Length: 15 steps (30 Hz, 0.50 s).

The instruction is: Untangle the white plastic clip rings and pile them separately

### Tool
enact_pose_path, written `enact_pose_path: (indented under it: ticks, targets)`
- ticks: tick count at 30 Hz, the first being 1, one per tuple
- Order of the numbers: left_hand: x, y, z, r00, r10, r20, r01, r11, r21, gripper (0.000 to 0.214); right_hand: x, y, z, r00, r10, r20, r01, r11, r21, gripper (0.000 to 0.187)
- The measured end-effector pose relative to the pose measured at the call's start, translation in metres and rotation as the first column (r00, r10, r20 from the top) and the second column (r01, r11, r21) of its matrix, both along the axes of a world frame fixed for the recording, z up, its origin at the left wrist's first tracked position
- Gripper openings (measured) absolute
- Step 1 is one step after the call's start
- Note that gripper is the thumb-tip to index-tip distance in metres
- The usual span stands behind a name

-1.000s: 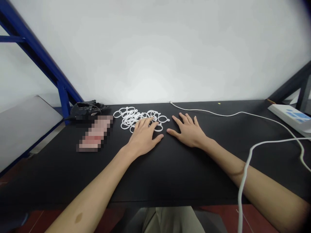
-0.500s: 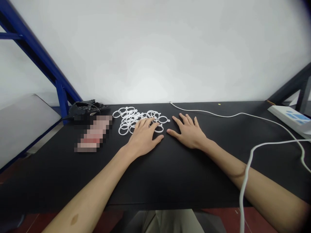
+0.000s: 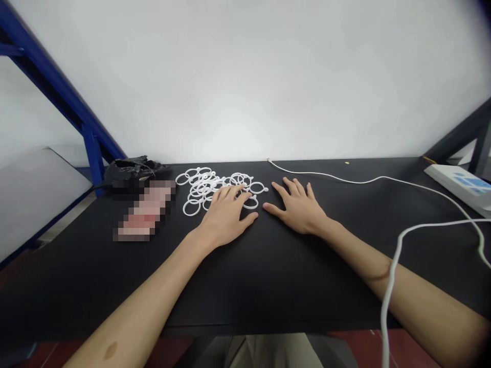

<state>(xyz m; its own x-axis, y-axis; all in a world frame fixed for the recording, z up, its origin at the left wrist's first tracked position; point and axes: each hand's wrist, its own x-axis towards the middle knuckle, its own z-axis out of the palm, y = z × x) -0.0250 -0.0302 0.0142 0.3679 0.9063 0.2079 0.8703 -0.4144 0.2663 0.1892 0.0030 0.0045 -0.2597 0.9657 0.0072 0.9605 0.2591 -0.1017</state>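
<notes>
A loose pile of white plastic rings (image 3: pixel 197 190), each with a small round knob, lies on the black table (image 3: pixel 245 286). My left hand (image 3: pixel 226 217) rests palm down with its fingers spread over the near right part of the pile, hiding some rings. To its right, my right hand (image 3: pixel 299 207) lies flat on the tabletop with fingers apart and holds nothing. The ring nearest to it (image 3: pixel 257 188) sits just left of its fingertips, apart from them.
A crumpled black plastic bag (image 3: pixel 132 168) and a blurred-out pinkish item (image 3: pixel 146 212) lie on the left. One white cable (image 3: pixel 345 180) crosses the table's right side; another (image 3: pixel 389 286) passes over my right forearm. A white box with blue print (image 3: pixel 460 184) stands far right.
Both hands stay in place over the table. The view has shifted very slightly; the rings lie much as before.
</notes>
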Motion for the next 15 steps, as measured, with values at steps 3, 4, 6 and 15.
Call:
enact_pose_path:
  ticks: [3,4,6,15]
  targets:
    - [0.0,-0.0001,0.0008,1.0,-0.003,0.007,0.003,1.0,0.008,0.047,0.0,0.0001,0.0,1.0,-0.001,-0.006,0.001,1.0,-0.001,0.094]
    - [0.0,-0.0001,0.0012,1.0,-0.002,0.009,0.002,1.0,0.008,0.046,0.0001,0.0,0.0001,1.0,-0.001,-0.008,0.001,1.0,-0.001,0.094]
    - [0.0001,-0.0001,0.0017,1.0,0.0,0.01,0.0,1.0,0.005,0.046,0.0003,0.0,0.0002,1.0,0.0,-0.013,0.0,1.0,0.001,0.095]
    - [-0.0007,0.0024,-0.0008,0.999,-0.005,0.032,0.001,0.993,0.117,0.027,0.0008,0.001,-0.0004,1.0,-0.002,-0.027,0.002,1.0,-0.005,0.095]
